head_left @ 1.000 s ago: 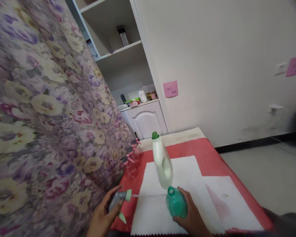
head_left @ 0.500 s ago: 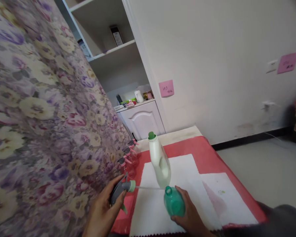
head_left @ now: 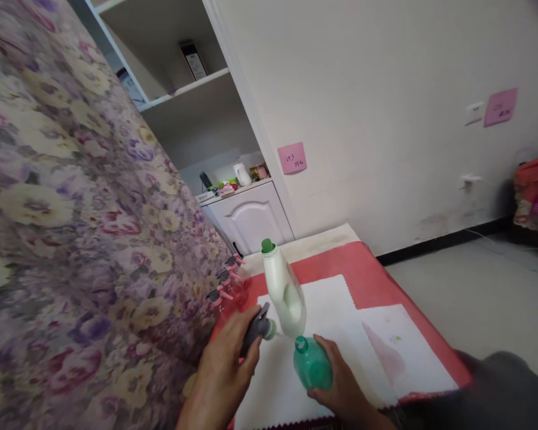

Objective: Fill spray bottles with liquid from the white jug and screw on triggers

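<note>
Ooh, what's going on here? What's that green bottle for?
A person's left hand holds a grey spray top, and the right hand holds the green bottle, whose neck is uncovered. The spray top is close to the neck but not on it. I can't tell what the bottle is for. A pale green jug stands just behind, on a white sheet.

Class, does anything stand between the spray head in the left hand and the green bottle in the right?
Nothing visible stands between the spray head in the left hand and the green bottle in the right hand; the pale jug appears to stand behind that gap.
</note>
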Motion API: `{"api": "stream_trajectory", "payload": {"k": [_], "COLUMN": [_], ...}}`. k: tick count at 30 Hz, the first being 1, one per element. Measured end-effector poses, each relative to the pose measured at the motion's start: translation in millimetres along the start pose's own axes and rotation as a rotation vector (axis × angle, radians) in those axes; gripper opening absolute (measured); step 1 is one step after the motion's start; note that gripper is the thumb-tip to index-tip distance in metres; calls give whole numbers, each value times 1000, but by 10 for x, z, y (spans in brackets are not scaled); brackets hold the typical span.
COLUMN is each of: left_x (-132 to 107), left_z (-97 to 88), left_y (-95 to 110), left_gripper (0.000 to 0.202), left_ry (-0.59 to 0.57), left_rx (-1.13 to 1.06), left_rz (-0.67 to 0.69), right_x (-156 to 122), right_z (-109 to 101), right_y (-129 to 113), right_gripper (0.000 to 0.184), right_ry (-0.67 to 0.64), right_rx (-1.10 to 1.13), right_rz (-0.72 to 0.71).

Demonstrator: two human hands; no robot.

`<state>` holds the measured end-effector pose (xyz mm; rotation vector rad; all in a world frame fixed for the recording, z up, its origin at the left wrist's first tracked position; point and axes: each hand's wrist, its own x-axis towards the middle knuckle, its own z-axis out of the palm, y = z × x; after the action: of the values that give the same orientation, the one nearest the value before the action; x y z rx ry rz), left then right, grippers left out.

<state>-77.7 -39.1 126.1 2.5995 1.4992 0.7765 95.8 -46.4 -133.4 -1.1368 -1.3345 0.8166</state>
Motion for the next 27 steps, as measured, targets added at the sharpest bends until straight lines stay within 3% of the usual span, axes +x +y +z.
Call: {"api": "stream_trajectory", "payload": {"k": [5, 14, 21, 27], "left_x": [55, -106, -264, -323], "left_z": [268, 911, 1118, 1262], "left_y": [179, 65, -45, -55], "left_gripper": [41, 34, 41, 49], "left_ry": [-28, 70, 63, 112], "left_rx": [-74, -424, -633, -735], "left_rz": [10, -284, -383, -380], "right_x": [16, 23, 32, 21], "right_z": [-18, -5, -26, -17], "right_y": [-43, -27, -86, -59], "right_gripper": [93, 93, 92, 92], "right_ry": [-23, -12, 1, 1], "right_rx": [-5, 15, 2, 2], "right_rz": [7, 5, 20, -10]}}
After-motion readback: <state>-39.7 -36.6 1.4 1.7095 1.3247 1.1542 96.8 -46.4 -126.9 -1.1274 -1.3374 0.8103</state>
